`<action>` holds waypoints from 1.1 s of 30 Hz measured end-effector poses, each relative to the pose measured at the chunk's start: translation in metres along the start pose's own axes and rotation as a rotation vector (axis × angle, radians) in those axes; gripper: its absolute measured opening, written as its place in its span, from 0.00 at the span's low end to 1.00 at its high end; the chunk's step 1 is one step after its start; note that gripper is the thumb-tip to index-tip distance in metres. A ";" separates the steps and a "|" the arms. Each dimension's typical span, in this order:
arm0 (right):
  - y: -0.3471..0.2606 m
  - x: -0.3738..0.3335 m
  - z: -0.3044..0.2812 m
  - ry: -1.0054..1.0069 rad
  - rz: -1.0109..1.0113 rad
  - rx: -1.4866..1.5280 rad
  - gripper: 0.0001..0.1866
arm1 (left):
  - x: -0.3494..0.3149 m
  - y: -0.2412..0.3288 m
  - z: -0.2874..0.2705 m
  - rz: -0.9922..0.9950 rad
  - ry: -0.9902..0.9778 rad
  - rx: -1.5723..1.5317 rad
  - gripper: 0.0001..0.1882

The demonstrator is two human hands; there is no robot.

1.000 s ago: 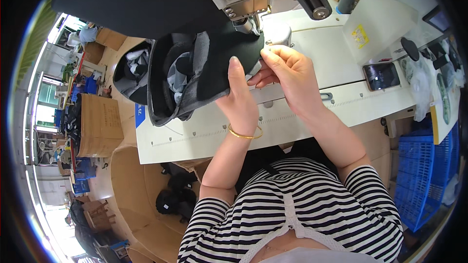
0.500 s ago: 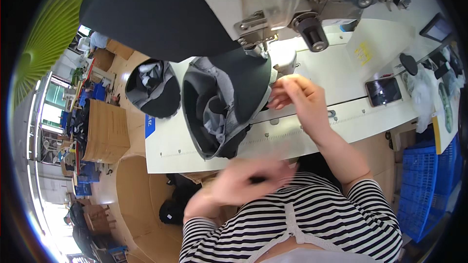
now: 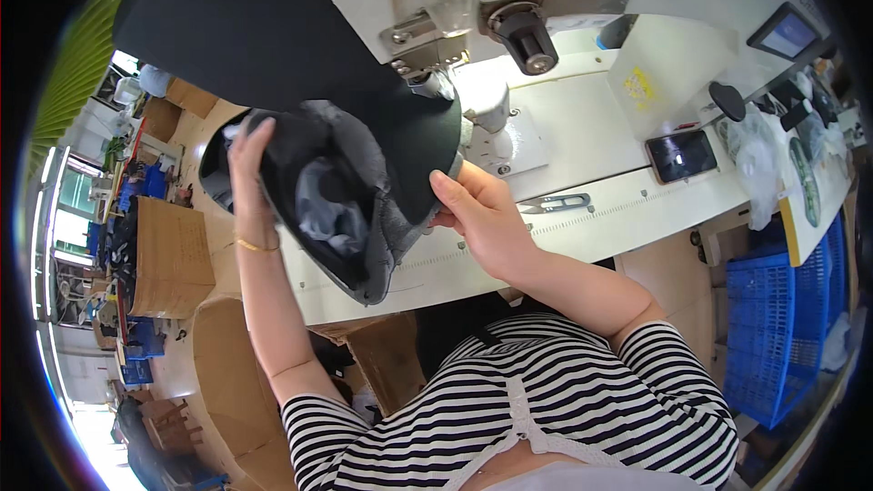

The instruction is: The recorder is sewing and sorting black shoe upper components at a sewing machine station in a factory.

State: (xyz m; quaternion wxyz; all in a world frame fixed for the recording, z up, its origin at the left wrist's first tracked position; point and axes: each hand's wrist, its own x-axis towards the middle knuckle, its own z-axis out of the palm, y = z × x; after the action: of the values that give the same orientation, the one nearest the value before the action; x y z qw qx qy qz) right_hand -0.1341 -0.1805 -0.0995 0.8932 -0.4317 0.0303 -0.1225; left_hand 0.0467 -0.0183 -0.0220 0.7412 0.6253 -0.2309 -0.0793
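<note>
A black cap (image 3: 318, 209), its grey inside turned up toward me, sits tilted at the sewing machine's needle area (image 3: 432, 82). Its stiff dark front edge reaches under the machine head. My left hand (image 3: 250, 159) grips the cap's far-left rim, with fingertips over the edge. With thumb on top and fingers beneath, my right hand (image 3: 486, 223) pinches the front edge on the near right. Behind my left hand is a second dark cap (image 3: 215, 168), mostly hidden. Metal thread snips (image 3: 555, 204) lie on the table right of my right hand.
A large black panel (image 3: 245, 27) covers the upper left. On the white table (image 3: 600, 218) lies a phone (image 3: 682, 156), with plastic bags (image 3: 750, 155) beyond. Blue crates (image 3: 773, 336) stand below right. Cardboard boxes (image 3: 227, 391) are below left; a green fan (image 3: 73, 64) is far left.
My left hand has risen from near my body to the cap's left rim. My right hand has taken the front edge. The cap has tilted, and the snips have come into view.
</note>
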 end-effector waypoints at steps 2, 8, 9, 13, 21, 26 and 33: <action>-0.004 0.000 0.000 -0.016 0.026 0.034 0.14 | 0.002 0.017 0.003 -0.016 0.055 0.086 0.14; -0.007 0.004 -0.009 -0.063 0.024 0.120 0.13 | -0.017 0.033 0.016 0.081 0.135 0.196 0.15; -0.007 0.005 -0.011 -0.063 0.022 0.126 0.13 | -0.022 0.035 0.019 0.113 0.188 0.218 0.16; -0.014 0.008 -0.014 -0.021 0.020 0.099 0.13 | -0.025 0.033 0.008 0.089 0.313 0.082 0.18; -0.017 -0.003 -0.004 0.058 -0.072 -0.184 0.14 | -0.033 0.040 0.012 0.158 0.323 0.148 0.19; -0.014 -0.004 -0.006 0.087 -0.106 -0.196 0.12 | -0.040 0.036 0.017 0.240 0.355 0.216 0.16; -0.012 0.006 -0.016 0.074 -0.050 -0.178 0.12 | -0.046 0.043 0.031 0.268 0.389 0.185 0.13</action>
State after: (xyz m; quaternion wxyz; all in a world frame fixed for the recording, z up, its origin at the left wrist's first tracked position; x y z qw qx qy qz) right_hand -0.1331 -0.2018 -0.0998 0.8462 -0.5051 0.0633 -0.1573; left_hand -0.0151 -0.0186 0.0120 0.7152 0.6578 -0.1709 0.1630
